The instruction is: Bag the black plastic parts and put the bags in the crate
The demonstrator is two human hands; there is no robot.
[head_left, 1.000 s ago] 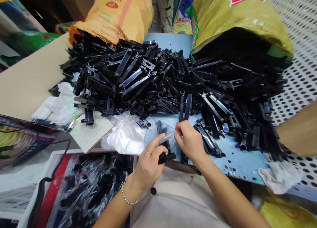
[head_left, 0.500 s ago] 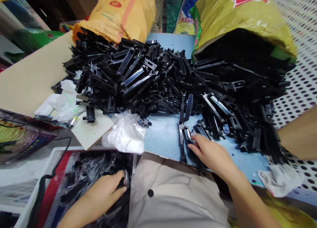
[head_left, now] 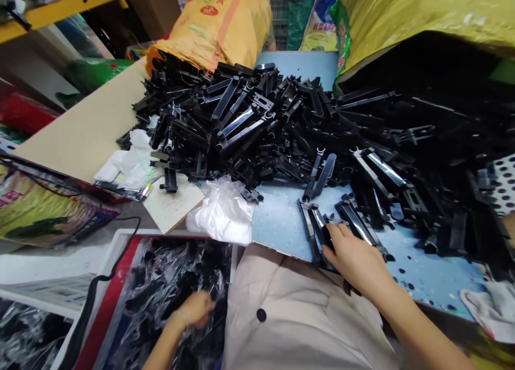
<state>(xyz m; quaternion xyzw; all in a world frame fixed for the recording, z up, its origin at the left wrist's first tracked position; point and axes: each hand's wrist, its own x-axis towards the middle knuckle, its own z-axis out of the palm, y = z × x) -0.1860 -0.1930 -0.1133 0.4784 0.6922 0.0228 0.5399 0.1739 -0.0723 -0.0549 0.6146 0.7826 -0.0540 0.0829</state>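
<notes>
Black plastic pieces (head_left: pixel 308 225) lie at four o'clock from the middle of my view, their lower ends reaching the near edge of the blue surface (head_left: pixel 276 214). My right grip (head_left: pixel 356 252) rests at them, thumb and fingers partly curled; I can't tell whether it has hold of one. At seven o'clock my left grip (head_left: pixel 197 309), blurred, is over the red-striped box (head_left: pixel 105 305) of bagged black parts (head_left: pixel 161 284); its fingers look bent, and I can't tell what they hold, if anything.

Clear bags (head_left: pixel 223 212) sit at eight o'clock, hanging slightly over the edge. Between them and the pieces, a strip of blue gives me room at six o'clock. The big heap (head_left: pixel 257 128) shuts off twelve o'clock; a cloth (head_left: pixel 493 305) drapes over the edge at four, farther out.
</notes>
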